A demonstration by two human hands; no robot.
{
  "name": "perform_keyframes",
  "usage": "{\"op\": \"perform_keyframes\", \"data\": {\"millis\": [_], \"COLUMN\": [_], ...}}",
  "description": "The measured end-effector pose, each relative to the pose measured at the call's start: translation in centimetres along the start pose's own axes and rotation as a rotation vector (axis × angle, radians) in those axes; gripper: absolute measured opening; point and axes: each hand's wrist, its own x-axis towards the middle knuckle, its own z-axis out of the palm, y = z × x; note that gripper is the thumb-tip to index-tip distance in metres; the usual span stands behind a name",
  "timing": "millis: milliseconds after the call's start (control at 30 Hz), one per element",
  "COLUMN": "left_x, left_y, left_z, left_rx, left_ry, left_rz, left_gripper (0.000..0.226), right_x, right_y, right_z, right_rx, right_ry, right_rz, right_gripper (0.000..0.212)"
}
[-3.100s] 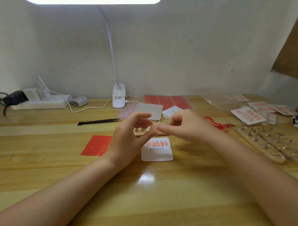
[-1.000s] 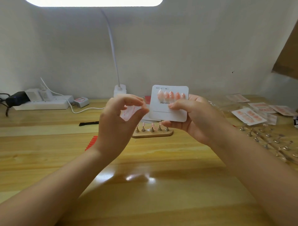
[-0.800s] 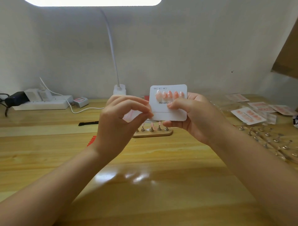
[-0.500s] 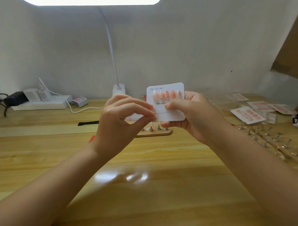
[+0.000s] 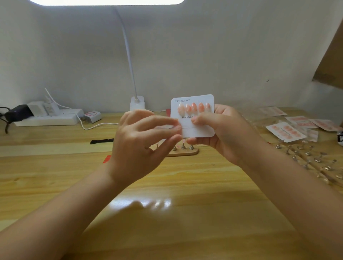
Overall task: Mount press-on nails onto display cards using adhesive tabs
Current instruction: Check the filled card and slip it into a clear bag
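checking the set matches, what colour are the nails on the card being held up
Peachy pink, paler toward some tips: five nails on the white card, seen in the head view.

The scene is lit brightly from above by a lamp panel (image 5: 105,1) at the top edge, which is blown out to plain white. A soft glare patch is seen on the near part of the wooden table (image 5: 157,204). Faint shadows are cast under the arms. Edges are bent by the wide lens, and the far right items look perhaps slightly blurred.
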Motion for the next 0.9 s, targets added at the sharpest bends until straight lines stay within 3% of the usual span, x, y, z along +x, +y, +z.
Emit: {"op": "perform_keyframes", "data": {"millis": [200, 333, 500, 633, 900], "left_x": [0.5, 0.5, 0.5, 0.2, -0.3], "left_y": [0.7, 1.2, 1.5, 1.3, 1.3], "left_z": [0.0, -0.1, 0.1, 0.4, 0.9], "left_rx": [-0.247, -0.358, -0.388, -0.316, -0.282], "left_ry": [0.040, -0.037, -0.037, -0.017, -0.013], "left_rz": [-0.294, -0.485, -0.398, -0.325, -0.318], "left_gripper": [0.024, 0.035, 0.043, 0.049, 0.054], "right_x": [0.3, 0.3, 0.5, 0.4, 0.6], "right_y": [-0.2, -0.1, 0.3, 0.8, 1.8], "right_z": [-0.6, -0.6, -0.7, -0.6, -0.2], "right_rx": [0.116, 0.150, 0.133, 0.042, -0.011], "right_ry": [0.002, -0.018, -0.030, -0.069, 0.015], "right_rz": [0.038, 0.060, 0.061, 0.002, -0.079], "right_gripper": [0.020, 0.022, 0.026, 0.050, 0.040]}}
